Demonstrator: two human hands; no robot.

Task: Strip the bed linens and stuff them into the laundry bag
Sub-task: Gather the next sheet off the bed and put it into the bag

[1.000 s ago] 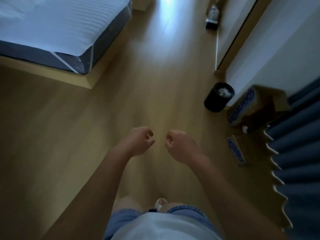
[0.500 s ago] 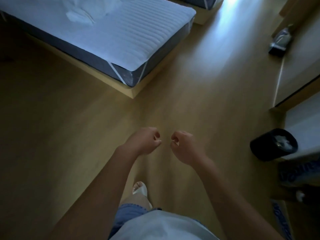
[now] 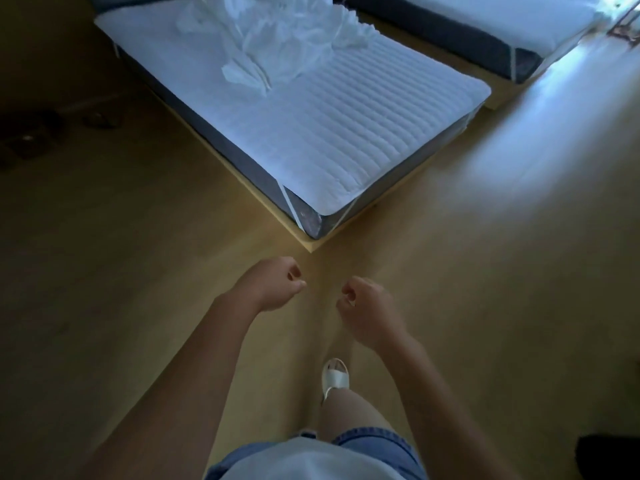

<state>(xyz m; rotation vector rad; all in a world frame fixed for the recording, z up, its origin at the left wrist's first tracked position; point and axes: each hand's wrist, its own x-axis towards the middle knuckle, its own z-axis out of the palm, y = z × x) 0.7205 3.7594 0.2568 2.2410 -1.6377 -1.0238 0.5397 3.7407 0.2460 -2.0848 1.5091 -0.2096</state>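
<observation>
In the head view, the left hand (image 3: 273, 285) and right hand (image 3: 367, 306) are hanging clenched, gripping nothing, side by side over the floor (image 3: 485, 306). The linens (image 3: 287, 39) are lying crumpled on the bed (image 3: 363, 140), well apart from both hands, beyond its near corner.

Your left hand (image 3: 273, 284) and right hand (image 3: 367, 310) sit side by side, apart, over the floor (image 3: 138, 306). Just ahead of them, the near corner of the bed (image 3: 363, 143) points at you. The heaped linens (image 3: 287, 36) lie on its far end. A second bed (image 3: 502, 26) stands beyond, to your right. Your foot (image 3: 334, 374) is on the floor, below the right hand.
</observation>
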